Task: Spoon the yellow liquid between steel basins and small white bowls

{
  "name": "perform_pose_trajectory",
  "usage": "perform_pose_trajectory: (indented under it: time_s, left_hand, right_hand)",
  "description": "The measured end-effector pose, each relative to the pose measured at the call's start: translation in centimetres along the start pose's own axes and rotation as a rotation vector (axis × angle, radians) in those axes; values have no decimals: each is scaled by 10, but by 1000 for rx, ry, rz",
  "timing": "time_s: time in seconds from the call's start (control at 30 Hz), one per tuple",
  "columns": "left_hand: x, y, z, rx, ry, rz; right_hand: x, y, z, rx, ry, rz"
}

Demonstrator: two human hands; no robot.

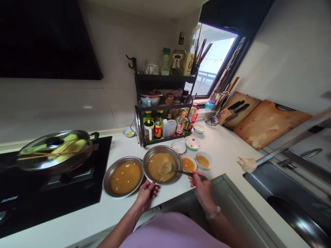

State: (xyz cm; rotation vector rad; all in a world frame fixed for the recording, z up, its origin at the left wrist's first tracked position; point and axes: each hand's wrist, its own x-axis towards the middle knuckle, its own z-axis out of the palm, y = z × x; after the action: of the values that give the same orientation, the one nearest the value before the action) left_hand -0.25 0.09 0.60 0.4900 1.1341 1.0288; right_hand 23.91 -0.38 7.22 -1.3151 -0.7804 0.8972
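Note:
Two metal plates of brownish sauce sit on the white counter. My left hand (148, 191) grips the near rim of the right-hand metal plate (161, 167). My right hand (201, 183) is closed on the handle of a metal ladle (178, 169), whose bowl rests in that plate's sauce. The other metal plate (123, 177) lies just to the left, touching it. Two small white bowls of the same sauce, one (188, 163) and another (204, 160), stand right of the ladle.
A lidded wok (55, 150) with corn and chopsticks sits on the black hob at left. A condiment rack (164, 106) stands behind the plates, small dishes (192, 143) before it. Wooden cutting boards (266, 124), a knife block and a sink (292, 193) lie to the right.

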Motion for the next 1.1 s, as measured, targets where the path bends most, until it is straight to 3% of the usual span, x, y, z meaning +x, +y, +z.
perform_pose_trajectory:
  time_s: [0.47, 0.73, 0.97, 1.1]
  left_hand:
    - [-4, 4, 0, 8, -33, 4]
    - [-2, 2, 0, -15, -31, 0]
    - [-3, 4, 1, -16, -26, -7]
    - [-4, 5, 1, -13, -27, -6]
  right_hand:
    - [3, -35, -22, 12, 75, -20]
    - [27, -54, -67, 59, 278, -90]
    - [48, -48, -102, -38, 472, -210]
    - [47, -35, -110, -277, 425, -301]
